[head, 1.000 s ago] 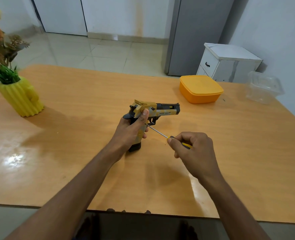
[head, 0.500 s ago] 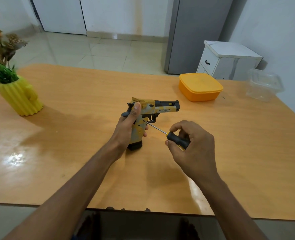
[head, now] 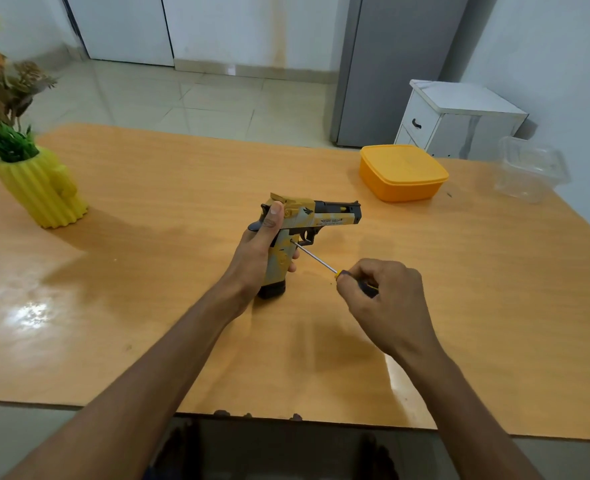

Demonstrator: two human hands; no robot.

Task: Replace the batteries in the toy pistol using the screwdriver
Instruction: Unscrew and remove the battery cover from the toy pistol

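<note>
1. toy pistol (head: 302, 237) stands butt-down on the table (head: 148, 271), barrel pointing right.
2. left hand (head: 257, 252) wraps its grip.
3. right hand (head: 383, 299), nearer the camera, pinches the screwdriver (head: 316, 259); shaft slants up-left, tip at the grip's side.

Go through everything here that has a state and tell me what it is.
Pistol: upright, gripped by left hand.
Screwdriver: held by right hand, tip at grip screw.
Orange box: lid on.
Clear box: looks empty.
Drawer: shut.
</note>
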